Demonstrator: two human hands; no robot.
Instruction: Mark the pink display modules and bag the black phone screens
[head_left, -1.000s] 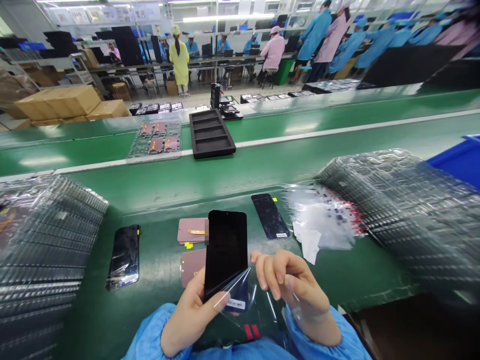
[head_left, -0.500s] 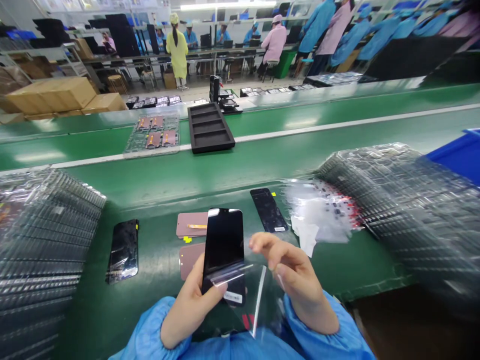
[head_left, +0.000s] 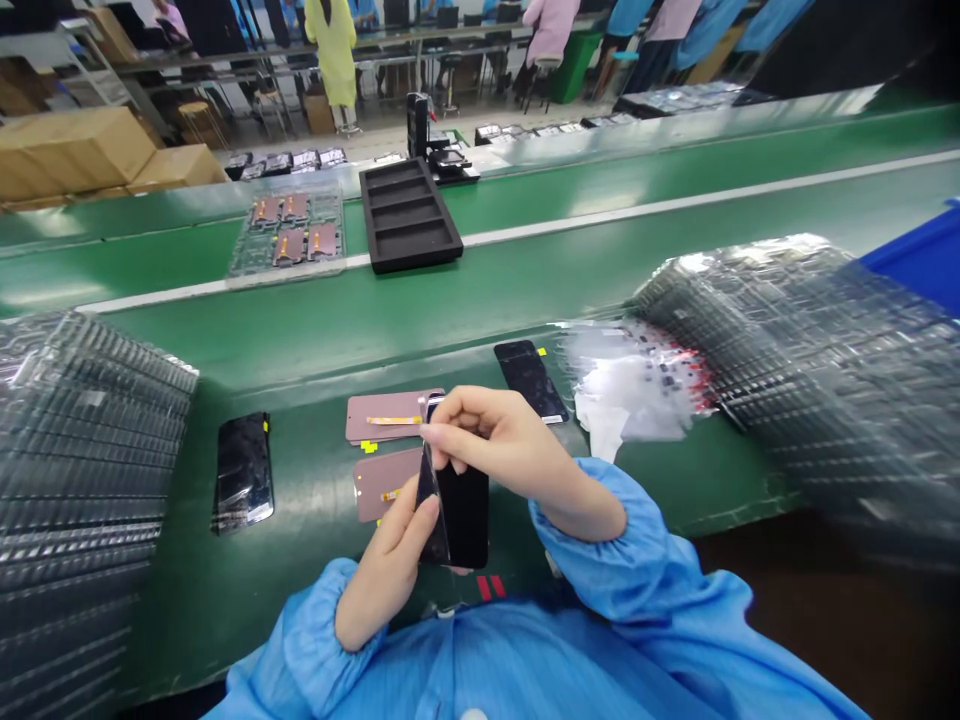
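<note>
My left hand [head_left: 390, 555] grips a black phone screen [head_left: 466, 520] by its left edge, thumb on the front face. Over the screen's upper end, my right hand [head_left: 487, 435] is closed, thumb and fingertips pinched at the top left corner. A thin, shiny edge of clear film [head_left: 437, 500] runs down the screen's left side from these fingertips; the right hand hides the upper part of the screen. Just beyond the left hand lie brown-backed screens [head_left: 386, 480] with orange flex cables and yellow tabs. Another black screen [head_left: 529, 380] lies behind the right hand.
A wrapped black screen [head_left: 244, 470] lies at left. Stacks of clear plastic trays [head_left: 97, 450] [head_left: 787, 330] stand on both sides. Clear films with red tabs [head_left: 637, 385] are piled at right. A black compartment tray [head_left: 412, 215] sits farther back, beside a clear tray [head_left: 322, 210].
My right hand has moved left and up, from beside the screen's lower right to its top left corner, and its fingers have closed. The white label at the screen's lower end no longer shows.
</note>
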